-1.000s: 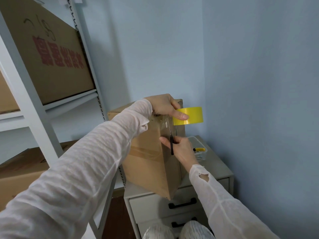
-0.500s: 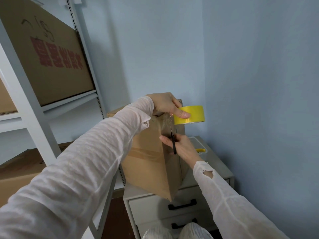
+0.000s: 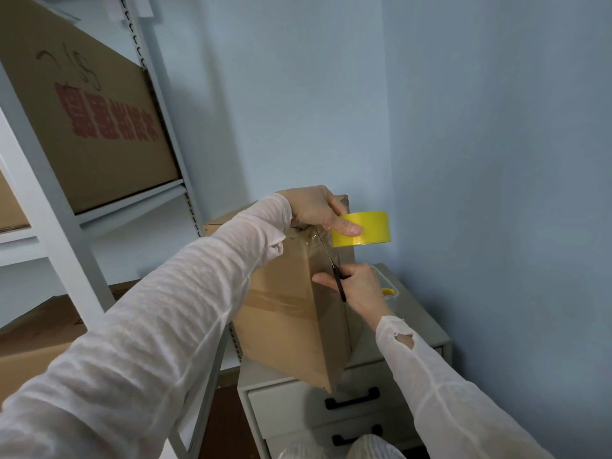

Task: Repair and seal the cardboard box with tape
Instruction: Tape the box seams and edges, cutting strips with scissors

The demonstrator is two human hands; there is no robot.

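Note:
A brown cardboard box (image 3: pixel 281 309) stands on a grey drawer cabinet (image 3: pixel 427 336), with an old tape strip across its side. My left hand (image 3: pixel 314 208) grips a yellow tape roll (image 3: pixel 362 229) at the box's top corner, thumb on the roll's face. Clear tape runs from the roll onto that corner. Just below, my right hand (image 3: pixel 359 286) grips black-handled scissors (image 3: pixel 334 265), whose blades point up to the stretched tape beside the roll.
A white metal shelf rack (image 3: pixel 49 223) at left carries large cardboard boxes (image 3: pixel 89 127). A clear container with a yellow item (image 3: pixel 387 290) sits on the cabinet behind my right hand. Blue walls close in at the back and right. Cabinet drawers have black handles (image 3: pixel 352 398).
The scissors blades have risen closer to the tape beside the roll. The roll has shifted very slightly right; both hands keep their grips.

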